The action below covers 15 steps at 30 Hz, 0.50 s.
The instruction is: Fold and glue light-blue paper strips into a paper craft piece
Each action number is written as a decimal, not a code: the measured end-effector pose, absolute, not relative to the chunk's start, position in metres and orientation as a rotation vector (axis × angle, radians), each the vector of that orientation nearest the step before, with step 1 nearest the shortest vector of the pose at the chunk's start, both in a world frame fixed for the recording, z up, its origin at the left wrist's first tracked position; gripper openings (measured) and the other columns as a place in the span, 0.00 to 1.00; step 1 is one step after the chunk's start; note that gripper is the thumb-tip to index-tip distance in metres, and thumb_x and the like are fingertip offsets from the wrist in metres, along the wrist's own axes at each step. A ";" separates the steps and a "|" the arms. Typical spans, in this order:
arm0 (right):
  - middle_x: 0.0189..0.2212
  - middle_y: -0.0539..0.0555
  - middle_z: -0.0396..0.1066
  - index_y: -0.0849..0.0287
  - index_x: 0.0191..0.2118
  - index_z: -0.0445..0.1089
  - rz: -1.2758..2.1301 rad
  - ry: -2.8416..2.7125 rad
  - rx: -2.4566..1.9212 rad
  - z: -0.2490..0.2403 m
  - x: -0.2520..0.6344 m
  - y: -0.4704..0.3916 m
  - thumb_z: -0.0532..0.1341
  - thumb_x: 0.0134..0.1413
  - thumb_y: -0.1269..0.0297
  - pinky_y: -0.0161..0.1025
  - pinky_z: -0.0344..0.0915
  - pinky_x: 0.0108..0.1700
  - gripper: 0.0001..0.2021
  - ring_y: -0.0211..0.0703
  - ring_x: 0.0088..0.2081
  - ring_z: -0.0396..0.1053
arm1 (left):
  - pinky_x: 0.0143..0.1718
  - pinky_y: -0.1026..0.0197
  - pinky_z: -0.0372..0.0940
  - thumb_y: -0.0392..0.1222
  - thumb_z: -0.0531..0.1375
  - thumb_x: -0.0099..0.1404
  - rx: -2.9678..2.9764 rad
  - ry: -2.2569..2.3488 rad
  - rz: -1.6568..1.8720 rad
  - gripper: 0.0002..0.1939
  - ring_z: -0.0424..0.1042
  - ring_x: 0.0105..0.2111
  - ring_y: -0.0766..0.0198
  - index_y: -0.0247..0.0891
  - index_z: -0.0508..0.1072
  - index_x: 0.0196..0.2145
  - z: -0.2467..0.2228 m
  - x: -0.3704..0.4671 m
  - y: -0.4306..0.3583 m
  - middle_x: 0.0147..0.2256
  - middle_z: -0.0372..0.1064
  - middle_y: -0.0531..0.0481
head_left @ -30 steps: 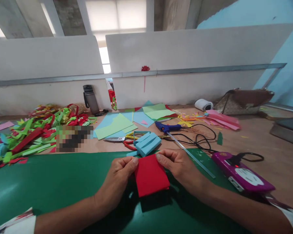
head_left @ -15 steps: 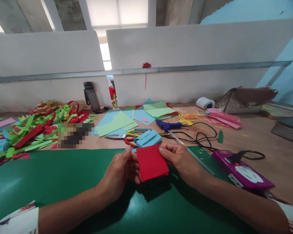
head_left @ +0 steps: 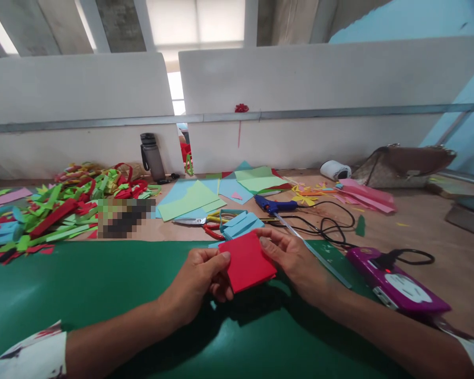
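A folded red paper [head_left: 248, 263] is held up between both hands over the green mat [head_left: 114, 284]. My left hand [head_left: 205, 276] pinches its left edge, thumb on the front and fingers behind. At the upper right edge my right hand [head_left: 290, 258] grips it, thumb in front. Just beyond the red paper lie a folded light blue paper piece [head_left: 243, 225] and scissors [head_left: 193, 221] with red handles. A blue glue gun [head_left: 276, 204] rests behind my right hand.
Cut paper strips [head_left: 63, 210] are heaped at the left. Green and blue sheets [head_left: 189, 200] lie at the back, near a dark bottle [head_left: 152, 158]. A purple power strip [head_left: 397, 281] with a black cable sits at the right, below a handbag [head_left: 411, 166].
My left thumb has moved onto the front of the red paper, which is slightly more tilted. The whole view has shifted a little.
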State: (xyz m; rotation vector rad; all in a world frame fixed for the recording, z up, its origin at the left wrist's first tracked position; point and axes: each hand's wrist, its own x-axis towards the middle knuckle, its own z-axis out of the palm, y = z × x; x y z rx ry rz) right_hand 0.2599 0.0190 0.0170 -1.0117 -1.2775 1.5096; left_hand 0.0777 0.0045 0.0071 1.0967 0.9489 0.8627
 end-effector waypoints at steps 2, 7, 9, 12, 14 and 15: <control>0.30 0.50 0.71 0.59 0.44 0.67 1.457 -1.305 -1.024 0.018 0.261 0.019 0.64 0.46 0.55 0.34 0.66 0.34 0.20 0.36 0.30 0.69 | 0.18 0.69 0.56 0.50 0.55 0.60 1.136 0.958 0.861 0.17 0.65 0.16 0.70 0.31 0.68 0.25 0.006 0.077 0.005 0.17 0.66 0.51; 0.34 0.51 0.71 0.58 0.50 0.66 1.304 -1.346 -1.056 0.020 0.263 0.018 0.64 0.44 0.60 0.37 0.67 0.37 0.24 0.39 0.35 0.69 | 0.20 0.69 0.57 0.52 0.56 0.60 1.196 0.968 0.843 0.18 0.66 0.18 0.69 0.31 0.69 0.26 0.005 0.076 0.004 0.19 0.66 0.50; 0.33 0.52 0.72 0.59 0.45 0.69 1.285 -1.373 -1.071 0.022 0.263 0.017 0.64 0.45 0.62 0.37 0.67 0.37 0.19 0.39 0.35 0.69 | 0.21 0.68 0.58 0.52 0.56 0.60 1.213 0.977 0.847 0.18 0.65 0.18 0.69 0.31 0.68 0.25 0.006 0.076 0.003 0.18 0.65 0.51; 0.30 0.52 0.72 0.61 0.35 0.72 1.271 -1.399 -1.080 0.025 0.263 0.016 0.64 0.45 0.64 0.35 0.67 0.36 0.10 0.39 0.32 0.69 | 0.21 0.68 0.58 0.52 0.55 0.60 1.248 0.991 0.849 0.19 0.65 0.18 0.70 0.31 0.68 0.25 0.008 0.077 0.002 0.19 0.66 0.51; 0.29 0.51 0.73 0.62 0.32 0.72 1.278 -1.411 -1.067 0.026 0.263 0.014 0.64 0.43 0.65 0.34 0.67 0.34 0.08 0.39 0.31 0.69 | 0.21 0.68 0.58 0.52 0.56 0.59 1.271 1.005 0.842 0.19 0.65 0.18 0.69 0.31 0.69 0.25 0.010 0.077 0.002 0.19 0.66 0.50; 0.29 0.51 0.73 0.62 0.32 0.72 1.309 -1.433 -1.059 0.026 0.264 0.014 0.64 0.43 0.65 0.34 0.67 0.33 0.08 0.39 0.31 0.70 | 0.21 0.68 0.58 0.52 0.56 0.59 1.278 1.010 0.841 0.19 0.64 0.18 0.69 0.31 0.69 0.25 0.010 0.077 0.001 0.20 0.66 0.50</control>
